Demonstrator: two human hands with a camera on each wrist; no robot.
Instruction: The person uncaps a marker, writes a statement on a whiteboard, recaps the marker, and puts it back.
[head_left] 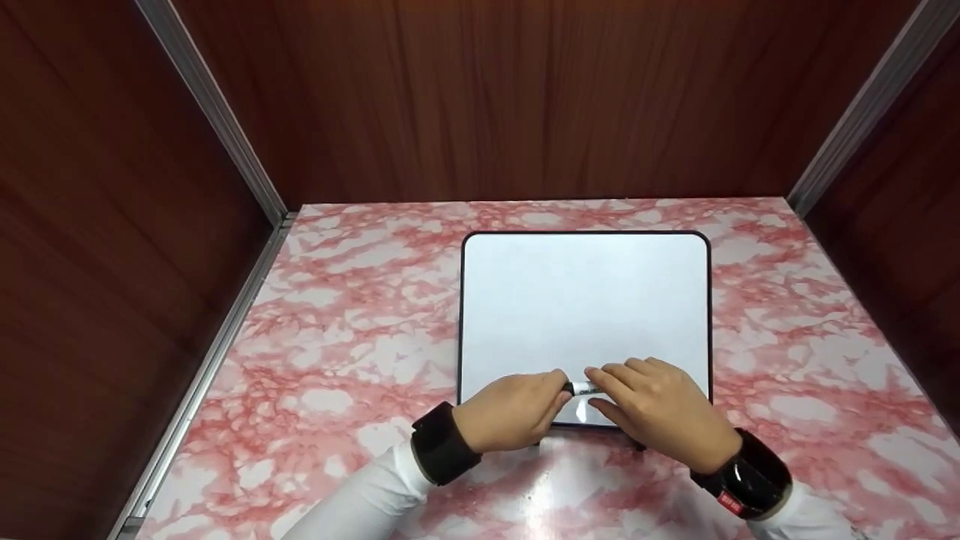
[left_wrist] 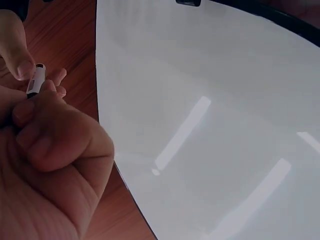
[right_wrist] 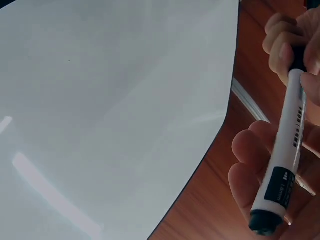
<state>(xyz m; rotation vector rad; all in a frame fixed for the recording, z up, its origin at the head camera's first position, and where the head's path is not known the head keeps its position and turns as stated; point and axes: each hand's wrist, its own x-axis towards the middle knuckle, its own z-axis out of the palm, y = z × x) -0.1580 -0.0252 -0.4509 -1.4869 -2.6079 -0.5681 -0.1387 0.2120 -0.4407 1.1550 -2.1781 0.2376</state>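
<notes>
Over the lower part of a whiteboard, both hands meet at a white-bodied marker pen. The left hand grips its black cap with curled fingers. On the other side, the right hand holds the white barrel between thumb and fingers. Dark green lettering panels and a dark green end plug show on the barrel in the right wrist view. In the left wrist view the left fingers hide the cap end. No writing is visible on the board.
The black-framed whiteboard has small dark feet at its lower edge. It stands on a red-and-white marbled table. Dark wood panels with metal corner strips enclose the back and sides. Each wrist wears a black band.
</notes>
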